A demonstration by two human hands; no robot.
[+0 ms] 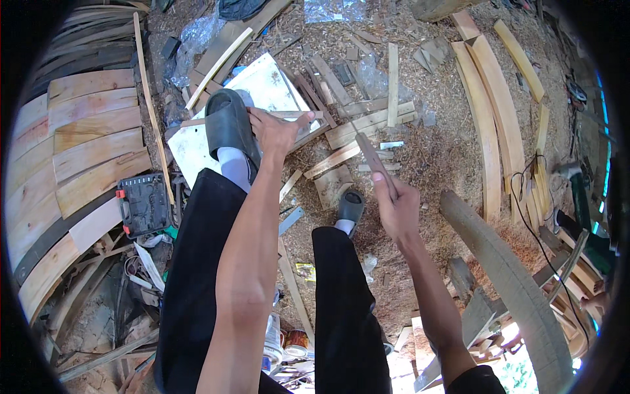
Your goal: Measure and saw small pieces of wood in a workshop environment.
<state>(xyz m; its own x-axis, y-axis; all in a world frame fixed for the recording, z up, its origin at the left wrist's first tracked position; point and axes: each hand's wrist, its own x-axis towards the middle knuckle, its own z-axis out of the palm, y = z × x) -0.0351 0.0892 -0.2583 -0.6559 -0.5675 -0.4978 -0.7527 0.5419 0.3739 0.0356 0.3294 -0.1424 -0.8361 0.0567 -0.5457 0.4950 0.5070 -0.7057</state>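
Note:
My left hand [272,131] is closed on a narrow wooden strip [295,115] lying crosswise over a white board [191,151] on the ground. My left foot, in a dark slide sandal [223,121], presses beside that hand on the strip and board. My right hand [397,203] grips a long narrow brown tool [376,159] with a thin tip pointing forward toward the strip's right side. Loose wooden offcuts [348,134] lie around the board. My right foot in another sandal [351,206] stands on the sawdust-covered ground.
Stacked boards [98,146] and an open black toolcase [144,205] are left. Long planks [485,131], a weathered curved timber [499,269] and a cable [545,246] are right. At the far right edge, another person's dark-clothed leg [571,226] shows.

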